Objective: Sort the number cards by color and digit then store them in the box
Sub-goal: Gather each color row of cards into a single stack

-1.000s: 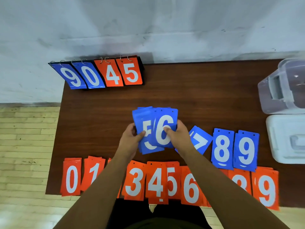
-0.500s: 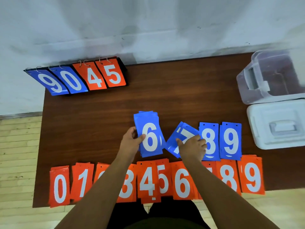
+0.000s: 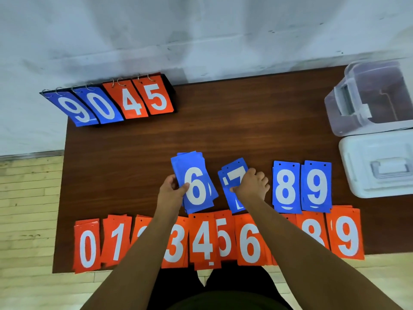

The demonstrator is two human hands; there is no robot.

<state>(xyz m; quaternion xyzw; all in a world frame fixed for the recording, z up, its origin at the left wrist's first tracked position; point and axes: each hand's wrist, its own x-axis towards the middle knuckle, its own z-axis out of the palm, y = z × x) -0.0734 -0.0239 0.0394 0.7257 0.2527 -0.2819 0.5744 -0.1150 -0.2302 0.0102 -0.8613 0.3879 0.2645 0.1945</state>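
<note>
Along the near edge of the table (image 3: pixel 223 130) the orange row (image 3: pixel 203 240), 0 to 9, is laid. Several cards overhang that edge, so little room is left there. Just beyond, the blue stack (image 3: pixel 194 182), 6 uppermost, is gripped by the left hand (image 3: pixel 172 191) alone; 1 s ago it was fanned between both hands. The right hand (image 3: pixel 252 186) has been shifted onto the tilted blue 7 pile (image 3: pixel 234 175), fingers curled over it, thumb on its face. That pile is probably being straightened, and the 6 is judged due next, to its left. The blue 8 (image 3: pixel 286 186) and blue 9 (image 3: pixel 316 186) lie to the right. Open wood is left beyond and leftward. Farthest off stand the flip scoreboard (image 3: pixel 145 99) at the left and, at the right edge, the open clear box (image 3: pixel 380 121) beside its white lid (image 3: pixel 380 171).
</note>
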